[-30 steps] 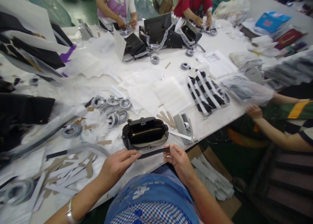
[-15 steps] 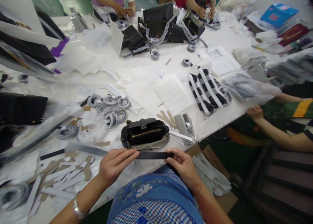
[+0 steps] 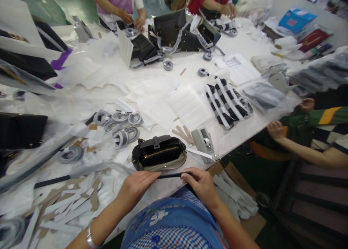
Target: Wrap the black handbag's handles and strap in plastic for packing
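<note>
A short stretch of black strap [image 3: 170, 175] spans the gap between my two hands at the table's front edge, seen nearly edge-on. My left hand [image 3: 139, 185] is closed over its left part, fingers laid together along it. My right hand [image 3: 200, 186] pinches the other end between thumb and fingers. Just beyond them stands a black handbag [image 3: 159, 152], its top open and a gold zipper showing; neither hand grips it. A clear plastic sleeve [image 3: 100, 167] runs leftward from near my left hand, with a black strap end [image 3: 51, 181] poking out. Whether both strap parts join is hidden.
A grey tape dispenser [image 3: 201, 143] stands right of the bag. Coiled wrapped straps [image 3: 121, 138] and paper strips [image 3: 67, 205] lie left. Wrapped black bundles [image 3: 228, 103] sit at right. Co-workers' hands [image 3: 276, 130] show at the right and across the table.
The strap has turned from its flat face to a thin edge. My left hand has shifted right and slightly down, narrowing the gap between my hands. The view has shifted slightly.
</note>
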Demonstrator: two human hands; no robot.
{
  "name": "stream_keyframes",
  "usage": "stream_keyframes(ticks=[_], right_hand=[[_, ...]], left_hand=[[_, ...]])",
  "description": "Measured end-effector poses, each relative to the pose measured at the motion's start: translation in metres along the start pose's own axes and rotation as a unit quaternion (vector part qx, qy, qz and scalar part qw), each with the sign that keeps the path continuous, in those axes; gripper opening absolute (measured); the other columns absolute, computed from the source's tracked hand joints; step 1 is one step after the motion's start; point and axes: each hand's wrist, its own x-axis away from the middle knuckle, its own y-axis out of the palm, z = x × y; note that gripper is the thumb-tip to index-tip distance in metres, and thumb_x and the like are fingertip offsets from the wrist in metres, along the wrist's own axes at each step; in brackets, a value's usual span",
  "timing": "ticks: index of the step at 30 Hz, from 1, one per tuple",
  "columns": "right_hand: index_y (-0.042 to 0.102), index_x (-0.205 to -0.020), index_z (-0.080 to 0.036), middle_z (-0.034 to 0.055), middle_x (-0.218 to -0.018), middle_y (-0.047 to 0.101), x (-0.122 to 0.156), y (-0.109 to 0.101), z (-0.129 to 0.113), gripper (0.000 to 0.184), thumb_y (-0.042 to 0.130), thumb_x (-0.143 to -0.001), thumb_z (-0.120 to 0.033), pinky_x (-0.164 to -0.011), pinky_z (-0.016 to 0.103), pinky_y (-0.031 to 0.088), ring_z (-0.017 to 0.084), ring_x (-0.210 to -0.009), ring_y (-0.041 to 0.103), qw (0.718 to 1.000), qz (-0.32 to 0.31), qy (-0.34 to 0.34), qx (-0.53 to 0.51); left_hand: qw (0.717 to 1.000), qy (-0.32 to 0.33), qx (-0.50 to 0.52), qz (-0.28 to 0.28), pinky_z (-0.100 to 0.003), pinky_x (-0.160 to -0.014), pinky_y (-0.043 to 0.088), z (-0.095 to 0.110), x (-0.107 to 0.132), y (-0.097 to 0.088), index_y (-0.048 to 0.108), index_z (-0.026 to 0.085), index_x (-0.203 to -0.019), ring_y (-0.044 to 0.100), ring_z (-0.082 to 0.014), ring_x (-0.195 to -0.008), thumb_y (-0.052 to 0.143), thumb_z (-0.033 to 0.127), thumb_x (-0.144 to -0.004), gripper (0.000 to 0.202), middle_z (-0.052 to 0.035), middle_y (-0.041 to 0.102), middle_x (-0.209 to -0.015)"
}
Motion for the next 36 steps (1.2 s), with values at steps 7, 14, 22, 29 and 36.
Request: stream_keyframes(ticks=[7,14,22,29,36], right_hand=[[0.075,-0.088,-0.023,0.0013,-0.075,0.073,-0.024,-0.003,-0.006,0.022,0.060,-0.090,-0.038,-0.071,0.028,0.051,0.019,-0.071,0.067,0.995,-0.010,-0.091,0.031],[0.061,-0.127,-0.022,0.0106,-0.132,0.061,-0.085,-0.030,0.037,0.037,0.052,-0.091,-0.023,-0.109,0.046,0.038,0.026,-0.125,0.053,0.969,0.033,-0.199,0.146],[0.065,-0.117,-0.026,0.0058,-0.118,0.069,-0.108,-0.029,0.053,0.034,0.059,-0.086,-0.014,-0.102,0.042,0.047,0.022,-0.113,0.062,0.956,-0.045,-0.262,0.127],[0.063,-0.112,-0.024,0.0070,-0.115,0.068,-0.106,-0.032,0.062,0.031,0.063,-0.084,-0.012,-0.100,0.042,0.049,0.023,-0.112,0.061,0.948,-0.043,-0.294,0.118],[0.063,-0.112,-0.023,0.0086,-0.114,0.067,-0.114,-0.037,0.065,0.032,0.063,-0.084,-0.009,-0.096,0.043,0.051,0.025,-0.109,0.062,0.933,-0.068,-0.332,0.121]], left_hand=[[0.970,-0.161,0.182,-0.019,-0.025,-0.072,0.057,0.024,-0.051,0.032,0.062,0.024,-0.123,0.071,-0.0150,-0.073,0.047,0.031,-0.098,0.030,-0.0041,0.076,-0.098],[0.932,-0.298,0.203,-0.025,-0.026,-0.067,0.049,0.021,-0.096,0.025,0.070,0.019,-0.110,0.066,-0.0177,-0.063,0.049,0.039,-0.094,0.032,-0.0010,0.071,-0.069],[0.906,-0.368,0.195,-0.076,-0.023,-0.048,0.040,0.016,-0.114,0.032,0.068,0.017,-0.089,0.058,-0.0138,-0.047,0.042,0.044,-0.092,0.038,-0.0018,0.071,-0.071],[0.905,-0.410,0.071,-0.092,-0.025,-0.058,0.037,0.024,-0.131,0.027,0.073,0.019,-0.078,0.064,-0.0193,-0.065,0.053,0.045,-0.086,0.034,-0.0028,0.072,-0.069],[0.883,-0.448,-0.046,-0.135,-0.026,-0.058,0.034,0.036,-0.153,0.032,0.074,0.020,-0.076,0.065,-0.0196,-0.069,0.058,0.040,-0.082,0.026,-0.0040,0.074,-0.074]])
